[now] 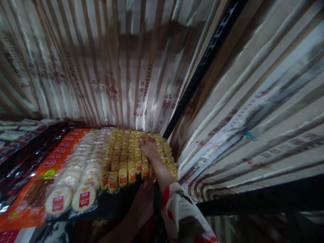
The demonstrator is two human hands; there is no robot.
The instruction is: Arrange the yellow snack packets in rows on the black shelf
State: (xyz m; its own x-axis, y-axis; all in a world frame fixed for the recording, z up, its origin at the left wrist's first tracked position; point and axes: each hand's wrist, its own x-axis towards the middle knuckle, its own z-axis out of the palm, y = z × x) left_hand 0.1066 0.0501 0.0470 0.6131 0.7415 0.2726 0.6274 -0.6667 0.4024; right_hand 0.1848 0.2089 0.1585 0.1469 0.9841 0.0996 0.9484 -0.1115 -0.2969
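Packets in yellow wrappers (130, 158), in tight rows before the foot of a black post (202, 69) and to its left. Atop the back rows, just left of the post's foot, right hand (150, 145), fingers loosely bent, a little apart; cannot tell about any hold on a packet. Well in front of the post, by the front row, left hand (144, 198), finger opening and hold impossible to tell in shadow. Farther left of the post, round white packets (88, 175), then orange bag (32, 199).
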